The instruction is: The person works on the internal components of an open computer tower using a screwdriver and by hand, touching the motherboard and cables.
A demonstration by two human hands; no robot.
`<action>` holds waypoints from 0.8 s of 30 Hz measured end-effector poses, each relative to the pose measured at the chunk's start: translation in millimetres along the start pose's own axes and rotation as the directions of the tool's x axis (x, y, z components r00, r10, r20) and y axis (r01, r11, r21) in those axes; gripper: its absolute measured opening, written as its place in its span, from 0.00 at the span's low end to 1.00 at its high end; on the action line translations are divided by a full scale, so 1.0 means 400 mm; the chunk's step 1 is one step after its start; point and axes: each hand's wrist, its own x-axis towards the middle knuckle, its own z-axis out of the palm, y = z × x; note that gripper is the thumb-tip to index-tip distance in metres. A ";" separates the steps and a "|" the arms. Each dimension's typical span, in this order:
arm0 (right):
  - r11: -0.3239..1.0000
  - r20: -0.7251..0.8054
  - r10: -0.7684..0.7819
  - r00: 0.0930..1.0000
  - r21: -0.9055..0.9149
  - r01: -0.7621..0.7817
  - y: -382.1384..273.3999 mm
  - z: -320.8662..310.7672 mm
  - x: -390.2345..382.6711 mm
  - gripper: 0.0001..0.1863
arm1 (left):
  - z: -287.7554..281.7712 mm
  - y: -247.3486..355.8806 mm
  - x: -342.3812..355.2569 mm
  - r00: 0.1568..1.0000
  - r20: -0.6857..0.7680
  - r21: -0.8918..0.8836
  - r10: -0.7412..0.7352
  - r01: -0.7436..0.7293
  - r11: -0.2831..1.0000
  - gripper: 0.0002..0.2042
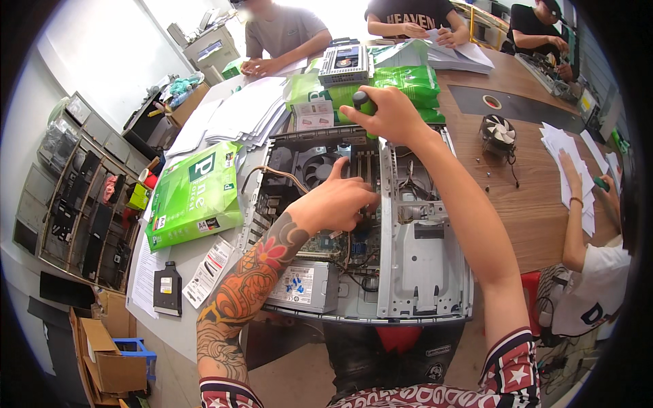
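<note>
An opened desktop computer case (pixel 425 272) lies in front of me with its inside parts showing. My right hand (pixel 394 119) is closed around a screwdriver (pixel 364 103) with a dark and green handle, above the far edge of the case. The screwdriver's tip is hard to make out. My left hand (pixel 337 204) reaches into the case with its fingers apart, over the circuit board and memory slots, close to a black cooling fan (pixel 317 170). Its fingertips are partly hidden among the parts. A silver power supply unit (pixel 299 285) sits at the near left of the case.
Green paper packs (pixel 197 194) and loose paper stacks (pixel 248 112) surround the case. A metal drive unit (pixel 345 64) rests on packs beyond it. A removed fan cooler (pixel 498 136), small screws and a tape roll (pixel 491 102) lie right. Other people work around the table.
</note>
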 end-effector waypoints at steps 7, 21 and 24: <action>0.999 -0.020 -0.030 0.999 -0.040 0.029 0.002 0.005 0.002 0.33 | -0.002 0.003 0.005 0.998 0.056 0.027 -0.011 0.009 1.000 0.13; 0.999 -0.009 -0.007 1.000 -0.036 0.007 -0.002 0.001 -0.005 0.33 | -0.004 -0.001 -0.005 1.000 -0.003 -0.003 0.012 -0.012 1.000 0.10; 1.000 0.038 0.018 0.999 -0.002 -0.018 -0.025 -0.009 -0.003 0.33 | -0.001 -0.005 -0.008 1.000 -0.001 0.004 0.009 -0.009 1.000 0.11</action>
